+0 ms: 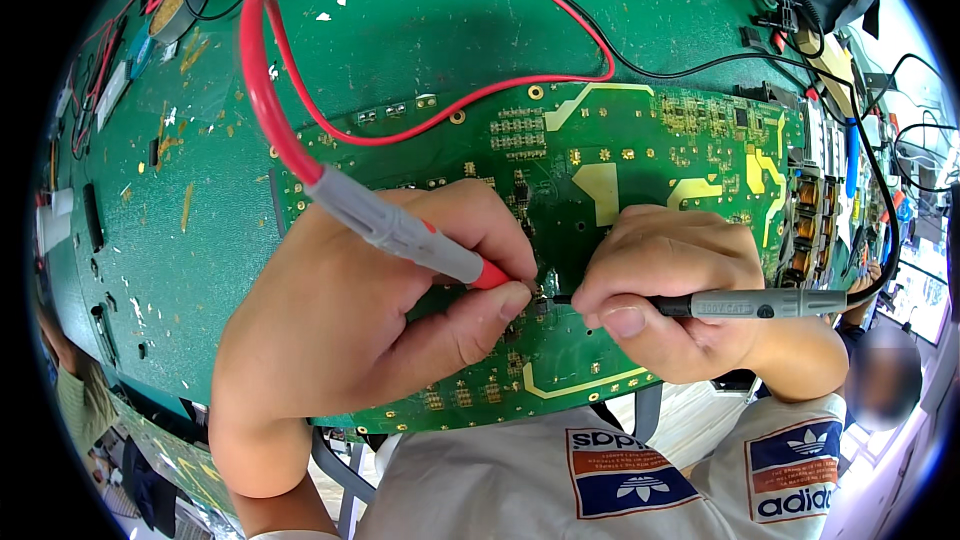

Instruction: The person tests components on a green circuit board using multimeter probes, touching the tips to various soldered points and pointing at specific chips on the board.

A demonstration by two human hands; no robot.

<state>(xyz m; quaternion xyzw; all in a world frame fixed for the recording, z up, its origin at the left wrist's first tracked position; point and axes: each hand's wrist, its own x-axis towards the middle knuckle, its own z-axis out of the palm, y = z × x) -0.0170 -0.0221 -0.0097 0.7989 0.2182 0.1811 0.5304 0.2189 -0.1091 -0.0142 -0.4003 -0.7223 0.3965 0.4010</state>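
On green table (pixel 130 240), at left: left hand (pixel 360 290) pinching gray-red probe (pixel 390 223), red lead (pixel 263 90) looping above. In middle: green circuit board (pixel 690 165) lying under both hands; probe contact, cannot tell. At right: right hand (pixel 690 255) pinching gray-black probe (pixel 770 304), black lead (pixel 889 240) behind.

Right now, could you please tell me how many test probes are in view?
2 visible: a grey-and-red probe in the left hand, a grey-and-black probe in the right hand.

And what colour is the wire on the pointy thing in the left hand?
Red. The wire shows best in the head view.
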